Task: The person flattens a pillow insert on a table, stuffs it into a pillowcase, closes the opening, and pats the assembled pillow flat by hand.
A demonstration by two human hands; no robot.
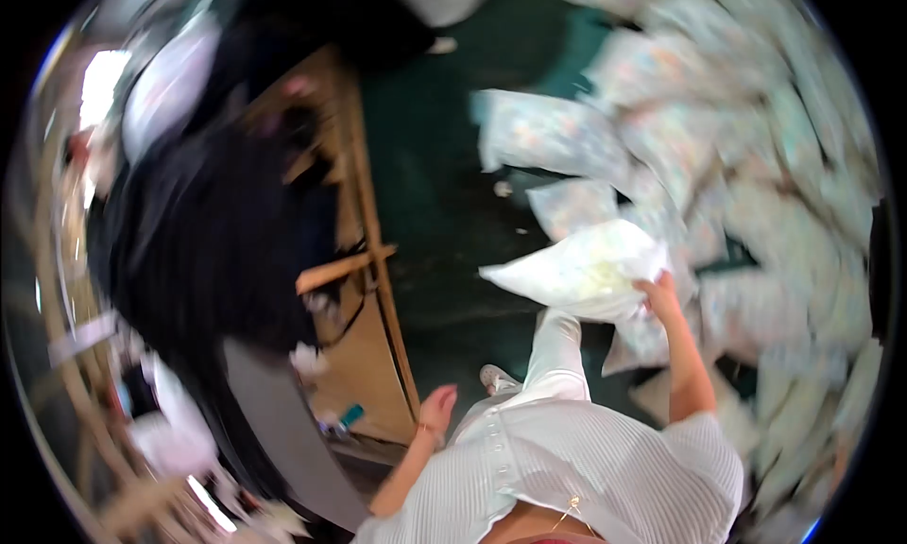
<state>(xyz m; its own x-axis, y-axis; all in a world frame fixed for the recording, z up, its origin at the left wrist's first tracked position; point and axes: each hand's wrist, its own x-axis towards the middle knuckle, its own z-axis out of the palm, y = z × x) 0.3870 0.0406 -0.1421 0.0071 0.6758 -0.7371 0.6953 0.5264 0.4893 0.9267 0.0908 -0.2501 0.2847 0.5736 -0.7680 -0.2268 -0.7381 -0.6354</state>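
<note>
My right hand (658,293) grips the right end of a plump white plastic bag (590,268), which has pale yellowish contents showing through. The bag hangs above the dark green floor, its narrow end pointing left. Similar filled bags with pale coloured specks lie just beyond it, one of them a stuffed bag (548,133) at the near edge of the pile. At my left side, my left hand (436,412) is empty beside the wooden frame edge, its fingers loosely apart and slightly blurred.
A large pile of filled bags (718,119) covers the right side. Along the left runs a wooden table frame (373,213) with black fabric (208,251) heaped over it. A small teal item (351,415) lies on the lower board. Dark green floor (425,166) runs between.
</note>
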